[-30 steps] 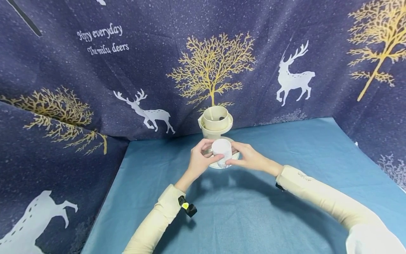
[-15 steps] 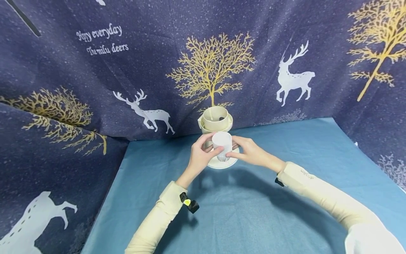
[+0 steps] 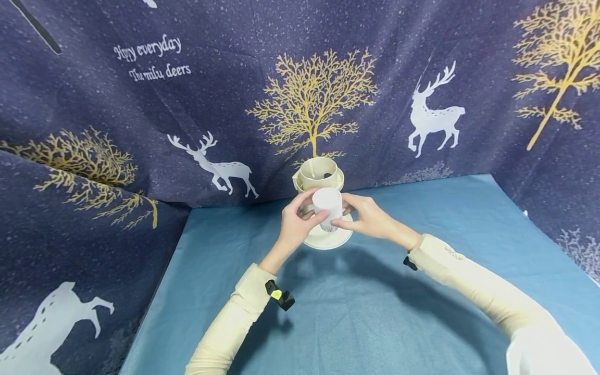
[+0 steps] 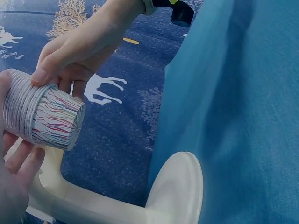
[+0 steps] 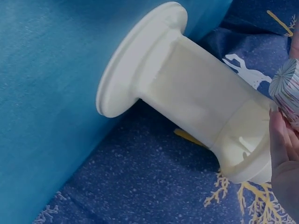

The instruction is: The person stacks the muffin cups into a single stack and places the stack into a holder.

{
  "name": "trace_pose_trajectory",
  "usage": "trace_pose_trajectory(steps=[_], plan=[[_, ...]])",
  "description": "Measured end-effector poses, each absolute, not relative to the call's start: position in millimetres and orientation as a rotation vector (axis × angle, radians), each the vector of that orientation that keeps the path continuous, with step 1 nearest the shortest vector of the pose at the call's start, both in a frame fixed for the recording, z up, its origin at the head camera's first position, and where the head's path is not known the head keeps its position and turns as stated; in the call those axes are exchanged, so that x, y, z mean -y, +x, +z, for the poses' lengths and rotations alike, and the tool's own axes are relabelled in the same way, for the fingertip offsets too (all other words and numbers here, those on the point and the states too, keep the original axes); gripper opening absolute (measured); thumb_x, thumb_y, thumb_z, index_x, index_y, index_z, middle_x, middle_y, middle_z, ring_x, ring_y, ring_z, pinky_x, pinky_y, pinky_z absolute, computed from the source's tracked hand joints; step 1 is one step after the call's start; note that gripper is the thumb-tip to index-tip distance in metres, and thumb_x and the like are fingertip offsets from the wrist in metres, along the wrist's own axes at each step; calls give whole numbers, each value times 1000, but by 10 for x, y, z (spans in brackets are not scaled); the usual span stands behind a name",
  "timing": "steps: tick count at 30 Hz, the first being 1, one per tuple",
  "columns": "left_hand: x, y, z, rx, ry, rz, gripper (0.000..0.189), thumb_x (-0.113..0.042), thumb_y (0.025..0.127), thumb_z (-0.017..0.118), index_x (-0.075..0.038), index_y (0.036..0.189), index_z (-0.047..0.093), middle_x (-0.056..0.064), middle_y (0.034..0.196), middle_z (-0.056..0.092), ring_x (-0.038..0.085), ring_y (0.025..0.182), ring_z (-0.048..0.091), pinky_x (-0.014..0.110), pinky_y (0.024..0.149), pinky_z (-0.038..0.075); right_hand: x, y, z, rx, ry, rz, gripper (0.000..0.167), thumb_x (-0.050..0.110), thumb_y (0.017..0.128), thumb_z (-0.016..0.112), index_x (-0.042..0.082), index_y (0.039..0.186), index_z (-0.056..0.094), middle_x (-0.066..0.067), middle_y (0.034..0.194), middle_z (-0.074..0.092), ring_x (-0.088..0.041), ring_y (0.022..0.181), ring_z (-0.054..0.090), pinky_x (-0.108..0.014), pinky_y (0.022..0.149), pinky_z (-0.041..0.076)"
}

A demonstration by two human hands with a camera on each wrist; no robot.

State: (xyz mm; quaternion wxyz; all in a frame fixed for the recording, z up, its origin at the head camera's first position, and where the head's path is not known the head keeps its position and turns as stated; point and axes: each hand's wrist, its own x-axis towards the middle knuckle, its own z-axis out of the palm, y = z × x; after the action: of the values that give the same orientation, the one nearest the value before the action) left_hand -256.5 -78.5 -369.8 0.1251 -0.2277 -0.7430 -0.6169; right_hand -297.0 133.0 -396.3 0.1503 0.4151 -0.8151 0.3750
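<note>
A nested stack of paper cups (image 3: 328,200), opening upward, is held between both hands in front of a cream stand (image 3: 319,174). My left hand (image 3: 294,221) grips the stack's left side with thumb and fingers, while my right hand (image 3: 370,219) grips the right side. Streaky coloured lines mark the lowest cup in the left wrist view, where the stacked rims of the cups (image 4: 56,116) show. The stand has a cup-like ring on top and a round base (image 3: 327,240). The stack hides part of its column. The right wrist view shows the column (image 5: 187,84) close up.
A blue cloth (image 3: 365,307) covers the table. Behind it hangs a dark blue curtain (image 3: 225,78) printed with deer and gold trees. The stand is close to this curtain at the table's back edge.
Both hands have raised the paper cup stack from low over the stand's base to just below its upper ring. More of the base now shows beneath. The stand has stayed put.
</note>
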Motion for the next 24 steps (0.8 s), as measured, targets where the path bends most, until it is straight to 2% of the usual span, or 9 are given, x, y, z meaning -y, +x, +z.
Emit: trace_pose_trajectory(steps=[6,10,17,21,24], plan=[[782,-2690,-3763,2110,-634,-1830,49,-2,82,75,1,127,57,22,121,63,29,107,64,43,89,54,-1302,-2978,-3900,2335,1142,1036,49,20,82,77,4,124,58,-6,102,69,-16,80,67,-35,71,57],[784,-2799,-3825,2065,-638,-1797,48,-5,80,77,-2,125,59,19,120,66,30,105,65,48,90,53,-1288,-2980,-3849,2317,1123,1031,48,19,82,77,4,124,58,-9,105,69,-20,79,68,-30,70,56],[790,-2835,-3817,2041,-634,-1732,43,-12,80,79,-6,120,63,14,112,71,23,103,68,44,88,55,-1264,-2989,-3799,2303,1113,1024,48,19,83,75,4,125,58,-9,106,68,-18,79,68,-27,68,56],[793,-2836,-3809,2037,-625,-1734,42,-13,80,79,-6,119,64,15,110,71,23,102,68,51,87,53,-1256,-3004,-3803,2308,1102,1028,48,19,84,74,4,125,57,-9,105,68,-17,80,67,-27,68,56],[796,-2842,-3799,2035,-618,-1723,42,-13,80,79,-5,119,64,16,109,71,24,102,69,50,89,53,-1250,-3019,-3801,2306,1106,1039,48,19,84,74,3,126,57,-8,106,68,-17,81,67,-26,68,56]])
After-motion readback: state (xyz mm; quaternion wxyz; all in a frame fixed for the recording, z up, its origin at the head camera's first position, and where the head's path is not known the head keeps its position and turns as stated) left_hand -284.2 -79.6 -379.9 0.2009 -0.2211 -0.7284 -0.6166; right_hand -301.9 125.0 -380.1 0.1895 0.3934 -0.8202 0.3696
